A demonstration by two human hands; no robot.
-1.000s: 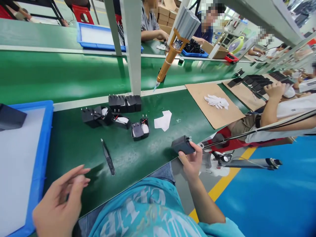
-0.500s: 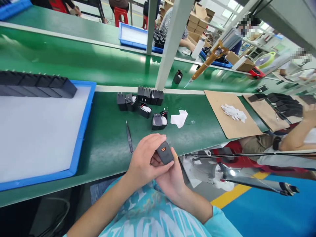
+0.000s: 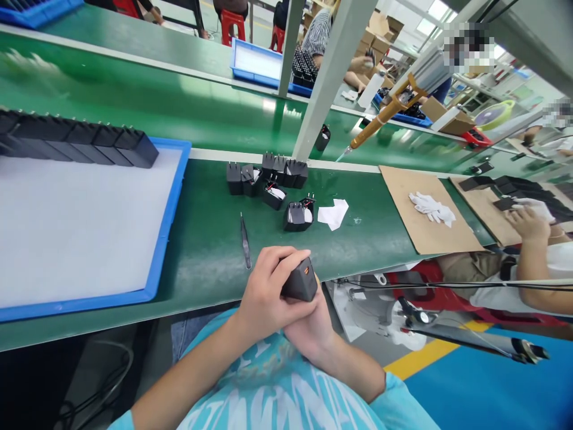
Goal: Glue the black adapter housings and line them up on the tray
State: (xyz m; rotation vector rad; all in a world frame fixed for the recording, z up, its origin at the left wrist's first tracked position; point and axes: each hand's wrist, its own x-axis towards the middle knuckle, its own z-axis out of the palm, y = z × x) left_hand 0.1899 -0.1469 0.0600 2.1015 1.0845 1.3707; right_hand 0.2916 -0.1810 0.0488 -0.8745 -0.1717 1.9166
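Note:
Close to my body, just off the bench edge, a black charger housing with a small orange port is gripped in both hands. My left hand wraps it from the left, fingers over its top and thumb along the lower side. Under and to the right, my right hand closes on it, its fingers mostly hidden. Tweezers lie on the bench beyond my left hand. Farther off stand several open black chargers with prongs up, and a nearer pair beside a white paper scrap.
A blue-rimmed tray at left holds a row of black chargers. A brown-handled dispenser hangs above the back rail. White gloves rest on cardboard. At far right a co-worker's hand works near black parts.
The charger in my hands has turned, so more of its long side shows and the port faces right. The view has shifted slightly. The co-worker's hand at right has come into fuller view.

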